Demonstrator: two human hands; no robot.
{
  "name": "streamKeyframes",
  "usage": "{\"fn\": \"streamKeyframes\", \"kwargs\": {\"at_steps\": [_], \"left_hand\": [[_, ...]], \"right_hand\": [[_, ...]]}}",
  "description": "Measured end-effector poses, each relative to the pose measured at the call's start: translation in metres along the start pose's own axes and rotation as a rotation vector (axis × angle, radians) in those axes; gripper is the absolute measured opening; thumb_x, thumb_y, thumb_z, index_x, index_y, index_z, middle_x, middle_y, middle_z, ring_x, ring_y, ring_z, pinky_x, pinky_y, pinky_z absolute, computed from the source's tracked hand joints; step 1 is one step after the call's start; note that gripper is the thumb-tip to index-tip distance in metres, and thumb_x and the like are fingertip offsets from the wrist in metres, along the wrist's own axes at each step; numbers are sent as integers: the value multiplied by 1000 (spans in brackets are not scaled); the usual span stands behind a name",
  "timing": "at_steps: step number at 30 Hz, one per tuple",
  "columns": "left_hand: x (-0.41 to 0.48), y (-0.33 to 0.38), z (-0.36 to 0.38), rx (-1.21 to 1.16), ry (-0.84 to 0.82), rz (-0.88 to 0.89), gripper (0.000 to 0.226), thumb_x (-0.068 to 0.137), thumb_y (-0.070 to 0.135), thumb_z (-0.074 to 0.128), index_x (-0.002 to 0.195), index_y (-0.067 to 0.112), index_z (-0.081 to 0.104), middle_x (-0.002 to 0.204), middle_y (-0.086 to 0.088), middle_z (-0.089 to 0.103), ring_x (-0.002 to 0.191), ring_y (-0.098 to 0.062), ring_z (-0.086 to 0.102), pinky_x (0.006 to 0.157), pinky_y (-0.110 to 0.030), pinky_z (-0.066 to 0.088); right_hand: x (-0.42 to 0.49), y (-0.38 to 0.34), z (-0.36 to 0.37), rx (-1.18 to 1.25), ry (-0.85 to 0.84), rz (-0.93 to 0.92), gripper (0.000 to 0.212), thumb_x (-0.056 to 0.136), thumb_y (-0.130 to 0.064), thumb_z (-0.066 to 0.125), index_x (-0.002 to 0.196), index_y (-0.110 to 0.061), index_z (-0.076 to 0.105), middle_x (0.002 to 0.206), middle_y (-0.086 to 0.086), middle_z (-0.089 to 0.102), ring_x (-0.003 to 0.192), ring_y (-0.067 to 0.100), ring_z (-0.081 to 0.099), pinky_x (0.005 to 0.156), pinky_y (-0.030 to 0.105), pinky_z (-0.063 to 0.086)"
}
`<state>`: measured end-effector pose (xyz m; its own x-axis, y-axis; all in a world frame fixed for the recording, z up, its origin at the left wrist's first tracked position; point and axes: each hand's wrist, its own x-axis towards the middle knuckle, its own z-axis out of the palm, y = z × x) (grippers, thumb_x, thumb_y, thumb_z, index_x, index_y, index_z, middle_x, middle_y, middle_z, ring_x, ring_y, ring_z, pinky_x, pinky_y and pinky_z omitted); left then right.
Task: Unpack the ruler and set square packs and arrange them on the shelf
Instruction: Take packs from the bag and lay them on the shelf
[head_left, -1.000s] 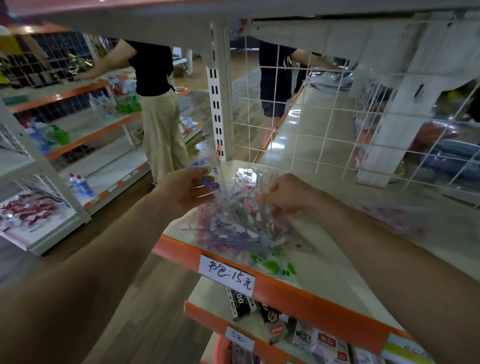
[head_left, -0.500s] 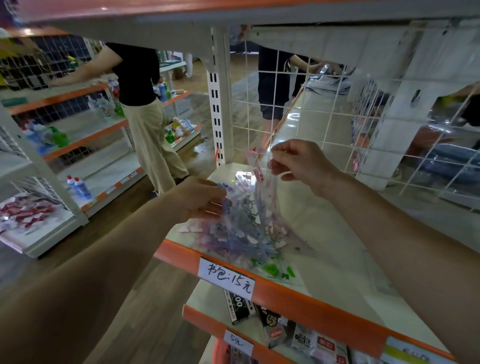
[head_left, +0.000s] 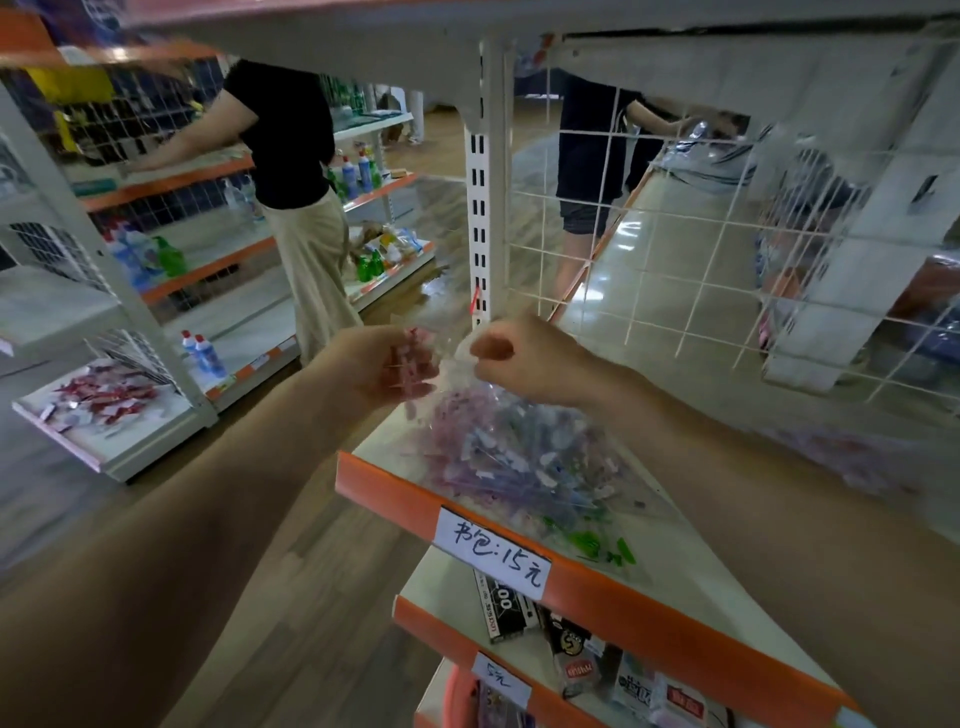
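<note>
The clear bag (head_left: 519, 457) of ruler and set square packs (head_left: 498, 452) lies on the shelf (head_left: 701, 561) just above and behind the handwritten price label (head_left: 493, 551). Its heavy bottom rests on the board while its mouth is lifted up and away from the label, which seems meant to let the shelf carry the weight so both hands are free to work the opening. The left hand (head_left: 374, 364), up and to the left of the label, has its fingers (head_left: 415, 387) curled round one side of the mouth along with what look like pink-tinted packs (the blur makes it hard to say whether those are already out of the bag). The right hand (head_left: 535, 364), above the label and close beside the left, pinches the other lip of the plastic between thumb and curled fingers. Held apart like this, the two grips would spread the mouth open. By my reading the unpacking has barely begun, as nearly all the packs sit heaped inside the bag.
</note>
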<state>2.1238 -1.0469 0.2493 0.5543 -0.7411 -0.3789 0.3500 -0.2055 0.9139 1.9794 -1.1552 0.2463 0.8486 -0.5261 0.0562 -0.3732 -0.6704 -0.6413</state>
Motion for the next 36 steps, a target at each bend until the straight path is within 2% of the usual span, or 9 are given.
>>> {"fn": "streamKeyframes", "kwargs": {"at_steps": [4, 6, 9, 13, 18, 23, 26, 32, 36], "left_hand": [[1, -2, -18, 72, 263, -3, 14, 94, 5, 51, 82, 0, 51, 71, -12, 57, 41, -17, 61, 49, -32, 54], [3, -4, -23, 91, 261, -37, 15, 95, 7, 50, 82, 1, 48, 76, -14, 57, 53, -22, 63, 58, -37, 55], [6, -5, -30, 111, 223, -99, 9, 96, 6, 49, 90, 0, 46, 81, -17, 56, 62, -25, 61, 45, -33, 55], [12, -11, -38, 128, 172, -136, 13, 95, 7, 49, 105, -1, 46, 83, -15, 53, 64, -26, 60, 48, -37, 57], [17, -19, -37, 104, 124, -177, 7, 97, 5, 44, 98, -1, 48, 77, -12, 50, 63, -23, 57, 67, -42, 56], [19, -20, -37, 72, 130, -174, 5, 92, 1, 48, 87, 0, 49, 72, -12, 53, 54, -20, 61, 61, -40, 57], [18, -18, -32, 5, 106, -110, 8, 95, 2, 47, 94, 6, 54, 82, -13, 57, 65, -21, 62, 68, -38, 55], [16, -8, -3, -219, 1, -52, 19, 98, 13, 43, 107, 10, 59, 88, -11, 67, 75, -20, 64, 79, -36, 49], [11, -4, 19, -403, -110, 37, 44, 100, 39, 36, 106, 5, 63, 87, -12, 71, 82, -23, 66, 78, -35, 51]], "right_hand": [[1, -10, 26, -253, -331, -12, 63, 83, -32, 68, 140, -26, 44, 144, -2, 44, 126, 19, 46, 102, 33, 41], [3, -13, 33, -277, -363, 24, 72, 80, -39, 69, 144, -30, 37, 147, -3, 41, 129, 23, 44, 103, 39, 42], [9, -17, 29, -363, -401, 41, 79, 79, -43, 69, 147, -29, 31, 150, -2, 37, 130, 23, 43, 102, 40, 42], [19, -15, 21, -418, -399, 74, 82, 80, -53, 67, 147, -20, 33, 149, 2, 38, 132, 24, 41, 104, 37, 39], [25, -3, 24, -339, -333, 122, 69, 78, -36, 74, 138, -14, 45, 125, 4, 55, 108, 21, 53, 88, 33, 48], [21, 18, 11, -3, -159, 98, 2, 86, -16, 68, 85, -17, 66, 76, -7, 58, 73, 10, 53, 63, 23, 39], [18, 28, -3, 203, -102, 146, 11, 87, -15, 67, 96, -9, 70, 88, 3, 69, 80, 14, 63, 74, 27, 49], [15, 10, -10, 563, -31, 210, 6, 85, -18, 69, 88, -14, 66, 86, 3, 75, 74, 10, 70, 58, 19, 49], [16, -11, -7, 576, 2, 225, 15, 90, -21, 65, 85, -7, 67, 81, 7, 74, 62, 11, 68, 57, 23, 54]]}}
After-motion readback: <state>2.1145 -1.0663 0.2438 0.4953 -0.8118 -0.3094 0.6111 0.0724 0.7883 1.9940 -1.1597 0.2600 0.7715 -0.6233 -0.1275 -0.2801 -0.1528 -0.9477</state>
